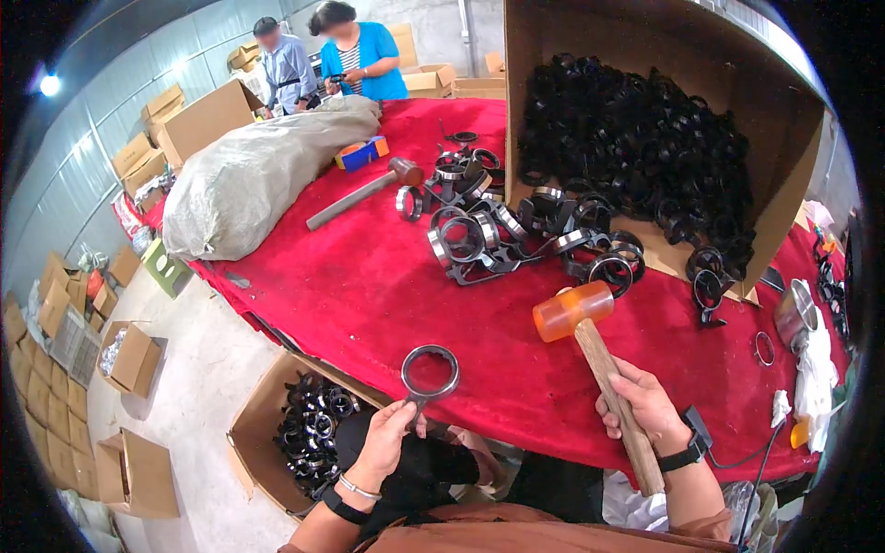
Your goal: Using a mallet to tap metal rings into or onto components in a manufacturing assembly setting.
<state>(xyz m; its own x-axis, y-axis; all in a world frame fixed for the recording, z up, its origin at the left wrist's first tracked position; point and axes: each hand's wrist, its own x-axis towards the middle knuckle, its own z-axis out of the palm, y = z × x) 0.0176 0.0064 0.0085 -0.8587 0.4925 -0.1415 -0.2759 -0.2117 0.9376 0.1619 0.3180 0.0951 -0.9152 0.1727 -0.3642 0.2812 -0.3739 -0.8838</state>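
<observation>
My left hand (pixel 387 441) pinches the short black stem of a ring-shaped part (pixel 406 370), a dark ring with a metallic inner band, over the table's near edge. The fingers of my right hand (pixel 641 405) are wrapped round the wooden handle of a mallet (pixel 573 311) with an orange, see-through head. The mallet's head is over the red cloth, to the right of the ring. Beyond both hands lies a loose pile of similar black parts with silver rings (pixel 470 230). A second mallet (pixel 364 195), with a grey handle and reddish head, rests left of that pile.
On the red-covered table (pixel 350 304) a large tipped carton (pixel 793 157) spills black parts. Below the near edge stands an open carton (pixel 253 433) of ring parts. A bulging pale sack (pixel 249 184) lies at the left. A metal cup (pixel 795 311) is at the right. Two people stand beyond the table.
</observation>
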